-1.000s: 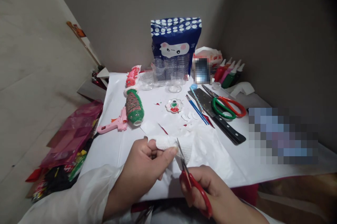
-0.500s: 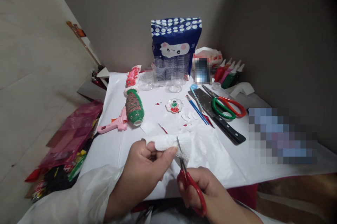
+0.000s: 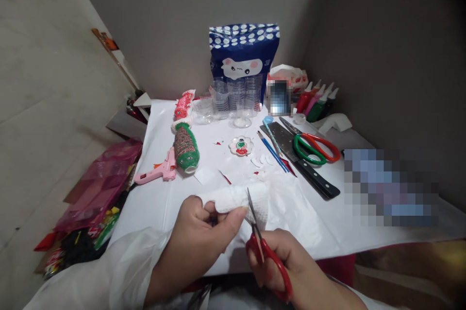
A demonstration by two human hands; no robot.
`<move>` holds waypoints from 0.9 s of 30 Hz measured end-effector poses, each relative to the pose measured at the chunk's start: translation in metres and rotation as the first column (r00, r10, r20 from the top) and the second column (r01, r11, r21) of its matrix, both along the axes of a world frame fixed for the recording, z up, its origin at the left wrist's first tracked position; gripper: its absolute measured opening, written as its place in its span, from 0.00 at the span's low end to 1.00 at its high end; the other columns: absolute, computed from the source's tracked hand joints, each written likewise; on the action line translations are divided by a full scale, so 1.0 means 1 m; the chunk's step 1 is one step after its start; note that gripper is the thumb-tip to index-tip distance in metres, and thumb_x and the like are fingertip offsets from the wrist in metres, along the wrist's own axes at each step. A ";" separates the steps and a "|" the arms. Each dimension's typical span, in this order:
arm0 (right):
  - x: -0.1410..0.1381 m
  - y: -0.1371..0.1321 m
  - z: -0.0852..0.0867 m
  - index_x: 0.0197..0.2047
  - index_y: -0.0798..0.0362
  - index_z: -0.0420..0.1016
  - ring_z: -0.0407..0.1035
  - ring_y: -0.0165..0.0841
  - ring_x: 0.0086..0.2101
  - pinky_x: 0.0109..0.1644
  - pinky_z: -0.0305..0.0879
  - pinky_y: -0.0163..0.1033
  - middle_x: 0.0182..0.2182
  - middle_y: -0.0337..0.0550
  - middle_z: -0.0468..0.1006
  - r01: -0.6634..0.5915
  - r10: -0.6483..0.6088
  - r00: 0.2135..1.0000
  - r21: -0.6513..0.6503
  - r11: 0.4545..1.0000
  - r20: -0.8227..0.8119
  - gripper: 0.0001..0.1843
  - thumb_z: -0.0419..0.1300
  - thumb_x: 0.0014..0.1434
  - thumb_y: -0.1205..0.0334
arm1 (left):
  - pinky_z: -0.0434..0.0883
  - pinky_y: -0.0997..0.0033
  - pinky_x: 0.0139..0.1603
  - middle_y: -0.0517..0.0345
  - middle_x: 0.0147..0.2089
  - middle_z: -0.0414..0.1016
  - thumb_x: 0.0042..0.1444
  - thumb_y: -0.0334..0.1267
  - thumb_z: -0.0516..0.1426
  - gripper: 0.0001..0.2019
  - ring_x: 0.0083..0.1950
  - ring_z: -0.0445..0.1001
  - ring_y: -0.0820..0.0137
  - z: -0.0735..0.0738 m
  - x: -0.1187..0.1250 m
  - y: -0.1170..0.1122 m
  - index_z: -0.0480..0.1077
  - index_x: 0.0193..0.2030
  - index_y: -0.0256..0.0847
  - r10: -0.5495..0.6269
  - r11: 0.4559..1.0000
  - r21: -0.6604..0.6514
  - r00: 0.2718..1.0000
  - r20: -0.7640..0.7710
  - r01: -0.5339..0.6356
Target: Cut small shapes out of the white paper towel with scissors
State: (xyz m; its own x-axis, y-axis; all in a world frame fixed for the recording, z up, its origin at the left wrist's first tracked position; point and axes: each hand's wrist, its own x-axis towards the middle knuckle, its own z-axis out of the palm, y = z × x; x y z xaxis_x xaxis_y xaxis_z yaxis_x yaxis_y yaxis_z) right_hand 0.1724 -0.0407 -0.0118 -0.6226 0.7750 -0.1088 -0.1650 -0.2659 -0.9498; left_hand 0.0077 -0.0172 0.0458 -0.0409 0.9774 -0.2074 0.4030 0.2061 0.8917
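Note:
My left hand (image 3: 204, 242) pinches a white, textured roll of tissue (image 3: 236, 199) just above the near part of the white-covered table (image 3: 163, 203). My right hand (image 3: 291, 266) grips small red-handled scissors (image 3: 264, 247), fingers through the loops. Their blades point up and cross the tissue's right part. Thin white sheets (image 3: 291, 208) lie under and to the right of the tissue.
Further back lie a pink glue gun (image 3: 156, 171), a green decorated bottle (image 3: 186, 147), a small paint palette (image 3: 241, 146), brushes (image 3: 272, 150), a big knife (image 3: 300, 160) and red-green scissors (image 3: 315, 147). Clear cups (image 3: 233, 98), a blue dotted bag (image 3: 243, 55) and paint bottles (image 3: 316, 101) stand behind. Red bags (image 3: 98, 188) lie on the floor, left.
The scissors have shifted slightly along the tissue with the blades staying on it. My left hand has turned the tissue a little. Nothing else on the table moved.

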 end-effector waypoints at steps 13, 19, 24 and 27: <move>0.022 0.001 0.008 0.21 0.53 0.60 0.47 0.23 0.21 0.23 0.44 0.32 0.17 0.29 0.56 -0.105 0.110 0.985 -0.045 0.993 0.133 0.28 0.64 0.55 0.39 | 0.55 0.73 0.23 0.66 0.14 0.57 0.59 0.45 0.55 0.23 0.19 0.54 0.77 0.001 -0.014 0.006 0.59 0.14 0.42 -0.275 0.957 -0.022 0.928 0.252 0.289; 0.027 0.004 0.012 0.20 0.52 0.58 0.46 0.22 0.20 0.22 0.44 0.31 0.16 0.29 0.56 -0.146 0.152 0.981 -0.059 0.988 0.122 0.23 0.63 0.58 0.51 | 0.50 0.70 0.22 0.65 0.13 0.55 0.61 0.47 0.51 0.27 0.17 0.51 0.77 0.004 -0.017 0.009 0.61 0.12 0.41 -0.339 0.926 -0.082 0.906 0.254 0.369; 0.032 0.008 0.016 0.19 0.53 0.59 0.46 0.21 0.18 0.22 0.47 0.30 0.15 0.28 0.56 -0.209 0.219 0.967 -0.084 0.974 0.132 0.25 0.65 0.56 0.48 | 0.48 0.71 0.21 0.65 0.12 0.55 0.60 0.50 0.53 0.27 0.17 0.49 0.77 0.001 -0.019 0.010 0.61 0.12 0.41 -0.329 0.917 -0.132 0.902 0.279 0.375; 0.035 0.008 0.017 0.19 0.53 0.60 0.47 0.21 0.18 0.22 0.47 0.30 0.16 0.28 0.58 -0.233 0.244 0.962 -0.098 0.967 0.122 0.26 0.66 0.55 0.47 | 0.48 0.71 0.20 0.65 0.12 0.55 0.58 0.51 0.54 0.26 0.17 0.49 0.77 0.000 -0.021 0.011 0.62 0.12 0.41 -0.334 0.910 -0.148 0.898 0.287 0.386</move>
